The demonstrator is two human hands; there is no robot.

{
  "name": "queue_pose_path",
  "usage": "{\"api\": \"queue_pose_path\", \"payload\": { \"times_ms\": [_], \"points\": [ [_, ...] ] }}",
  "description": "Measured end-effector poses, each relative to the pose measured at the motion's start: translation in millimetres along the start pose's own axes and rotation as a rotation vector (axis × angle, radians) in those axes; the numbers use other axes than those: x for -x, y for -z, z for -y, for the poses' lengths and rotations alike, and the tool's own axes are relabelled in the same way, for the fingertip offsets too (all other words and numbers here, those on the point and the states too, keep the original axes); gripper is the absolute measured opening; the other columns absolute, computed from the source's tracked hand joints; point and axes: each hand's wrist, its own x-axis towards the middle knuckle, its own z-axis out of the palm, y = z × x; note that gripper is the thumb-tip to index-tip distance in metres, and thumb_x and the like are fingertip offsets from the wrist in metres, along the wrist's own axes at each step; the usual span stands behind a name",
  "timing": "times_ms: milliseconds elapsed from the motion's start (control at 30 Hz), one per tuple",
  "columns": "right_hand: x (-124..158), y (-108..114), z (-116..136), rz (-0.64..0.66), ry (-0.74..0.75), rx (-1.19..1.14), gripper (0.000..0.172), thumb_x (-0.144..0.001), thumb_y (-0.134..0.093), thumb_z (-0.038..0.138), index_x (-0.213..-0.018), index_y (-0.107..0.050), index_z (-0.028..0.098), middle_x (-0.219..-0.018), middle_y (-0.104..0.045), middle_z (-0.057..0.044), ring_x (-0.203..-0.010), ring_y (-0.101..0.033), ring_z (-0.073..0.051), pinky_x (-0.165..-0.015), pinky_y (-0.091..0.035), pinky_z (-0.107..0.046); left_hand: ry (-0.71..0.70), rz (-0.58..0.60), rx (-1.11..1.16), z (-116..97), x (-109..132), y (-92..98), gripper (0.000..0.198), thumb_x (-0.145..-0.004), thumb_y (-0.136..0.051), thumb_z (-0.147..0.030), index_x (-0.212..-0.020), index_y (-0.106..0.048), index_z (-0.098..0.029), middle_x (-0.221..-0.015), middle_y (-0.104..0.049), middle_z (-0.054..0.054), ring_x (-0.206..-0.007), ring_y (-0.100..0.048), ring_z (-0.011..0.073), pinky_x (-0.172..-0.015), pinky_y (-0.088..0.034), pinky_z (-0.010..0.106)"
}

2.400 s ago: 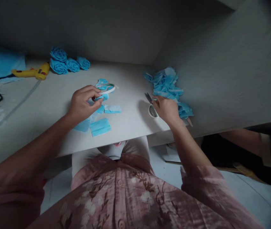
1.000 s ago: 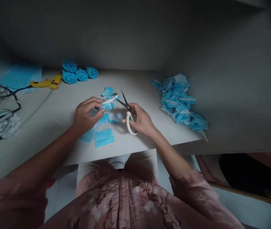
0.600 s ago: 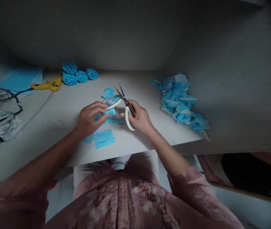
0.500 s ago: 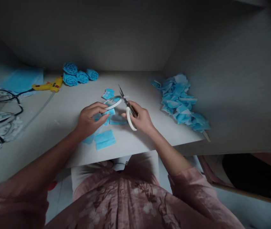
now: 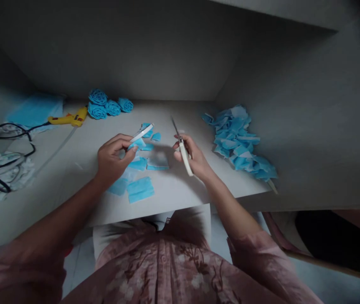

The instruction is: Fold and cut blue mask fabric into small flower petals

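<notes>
My left hand (image 5: pixel 112 159) is closed on a piece of thin blue fabric (image 5: pixel 142 132), folded so that its white edge faces up, above the tabletop. My right hand (image 5: pixel 197 159) grips a pair of scissors (image 5: pixel 185 157) by the white handles, with dark blades pointing away from me. A gap separates the blades from the held piece. Below my hands lie a small blue scrap (image 5: pixel 156 136), a thin-edged blue strip (image 5: pixel 157 167) and a flat blue rectangle (image 5: pixel 141 189), beside other cut pieces.
Several blue fabric roses (image 5: pixel 97 111) cluster at the back left next to a yellow glue gun (image 5: pixel 78 117). Behind its black cord (image 5: pixel 29 131) lie blue sheets (image 5: pixel 34 110). A heap of blue scraps (image 5: pixel 236 137) lies against the right wall (image 5: pixel 300 126).
The scissors have moved right, away from the held fabric, and turned in my right hand. My left hand has shifted slightly left. A small blue scrap now shows on the tabletop.
</notes>
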Motion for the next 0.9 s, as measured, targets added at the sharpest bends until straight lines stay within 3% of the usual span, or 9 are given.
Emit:
{"api": "queue_pose_path", "payload": {
  "times_ms": [167, 367, 500, 600, 800, 900],
  "points": [
    [10, -14, 7, -0.014, 0.064, 0.312, 0.072, -0.085, -0.073, 0.070, -0.138, -0.064, 0.022, -0.126, -0.075, -0.014, -0.108, -0.071, -0.031, -0.099, -0.057, -0.048, -0.067, 0.056, 0.000, -3, 2, 1.5, 0.012, -0.088, -0.072, -0.021, -0.077, -0.069, -0.023, -0.090, -0.077, 0.003, -0.081, -0.073, 0.0184, -0.078, -0.058, 0.033],
    [2, -19, 3, -0.025, 0.047, 0.251, 0.068, -0.084, -0.078, 0.064, -0.139, -0.068, 0.026, -0.132, -0.076, -0.011, -0.113, -0.072, -0.031, -0.099, -0.056, -0.045, -0.086, 0.148, 0.017, 2, 4, 2.3, 0.011, -0.089, -0.072, -0.025, -0.078, -0.070, -0.023, -0.095, -0.080, 0.004, -0.084, -0.075, 0.0190, -0.079, -0.060, 0.034],
    [-1, -13, 1, 0.056, -0.056, 0.054, 0.067, -0.081, -0.079, 0.060, -0.135, -0.070, 0.021, -0.111, -0.078, -0.008, -0.095, -0.070, -0.024, -0.087, -0.054, -0.038, -0.182, 0.168, 0.092, 5, 5, 2.4, 0.007, -0.087, -0.075, -0.020, -0.082, -0.071, -0.022, -0.095, -0.081, 0.004, -0.084, -0.077, 0.0184, -0.077, -0.060, 0.032],
    [1, -8, 4, 0.076, -0.074, 0.048, 0.066, -0.079, -0.080, 0.059, -0.131, -0.073, 0.018, -0.096, -0.074, -0.005, -0.082, -0.062, -0.019, -0.078, -0.049, -0.033, -0.258, 0.150, 0.142, 5, 6, 1.5, 0.011, -0.086, -0.076, -0.012, -0.087, -0.071, -0.022, -0.096, -0.082, 0.004, -0.086, -0.078, 0.0176, -0.077, -0.060, 0.030],
    [6, -12, 7, -0.027, -0.008, 0.120, 0.071, -0.078, -0.080, 0.069, -0.125, -0.078, 0.016, -0.083, -0.070, -0.003, -0.071, -0.052, -0.016, -0.068, -0.044, -0.030, -0.194, 0.163, 0.140, 6, 8, 0.1, 0.006, -0.087, -0.076, -0.018, -0.084, -0.072, -0.022, -0.096, -0.082, 0.006, -0.085, -0.077, 0.0191, -0.077, -0.061, 0.033],
    [7, -15, 4, -0.085, 0.004, 0.085, 0.073, -0.075, -0.080, 0.074, -0.120, -0.081, 0.016, -0.087, -0.074, -0.005, -0.073, -0.056, -0.017, -0.069, -0.047, -0.031, -0.172, 0.159, 0.165, 5, 7, -0.2, 0.007, -0.086, -0.076, -0.018, -0.082, -0.072, -0.022, -0.094, -0.082, 0.005, -0.083, -0.077, 0.0189, -0.077, -0.061, 0.033]
  ]
}}
